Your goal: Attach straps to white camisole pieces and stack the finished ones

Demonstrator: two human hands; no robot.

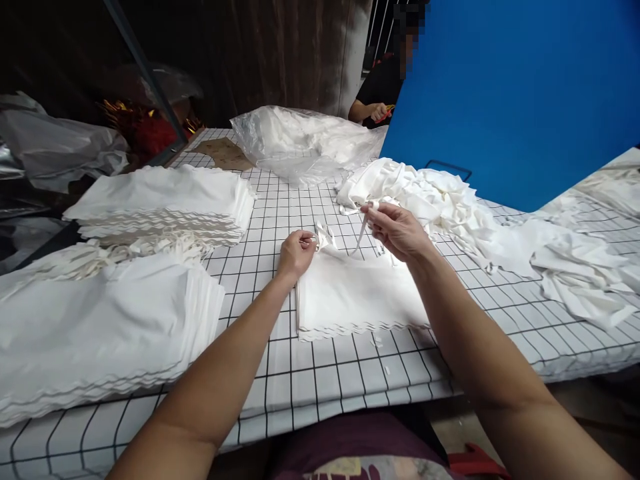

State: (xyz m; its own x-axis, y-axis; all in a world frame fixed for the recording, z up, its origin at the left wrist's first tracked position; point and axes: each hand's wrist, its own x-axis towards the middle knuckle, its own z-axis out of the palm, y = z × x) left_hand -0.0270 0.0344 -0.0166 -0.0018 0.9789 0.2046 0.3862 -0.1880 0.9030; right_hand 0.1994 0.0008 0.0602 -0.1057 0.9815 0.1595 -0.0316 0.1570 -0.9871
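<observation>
A small stack of white fabric pieces [360, 297] with a wavy near edge lies flat on the table in front of me. At its far left corner my left hand [299, 255] is closed, pinching thin white straps [325, 235]. My right hand [397, 230] is raised over the far edge of the stack, fingers pinched on a narrow white strap [362, 232] that hangs down toward the fabric. More short strap ends show just below the right hand.
Folded white stacks [165, 200] [110, 320] stand left. A heap of white fabric [425, 193] spreads along the right, below a large blue panel [510, 100]. A clear plastic bag [305, 140] lies behind. Another person's hand [379, 112] holds a red-handled tool. Checked cloth covers the table [280, 373].
</observation>
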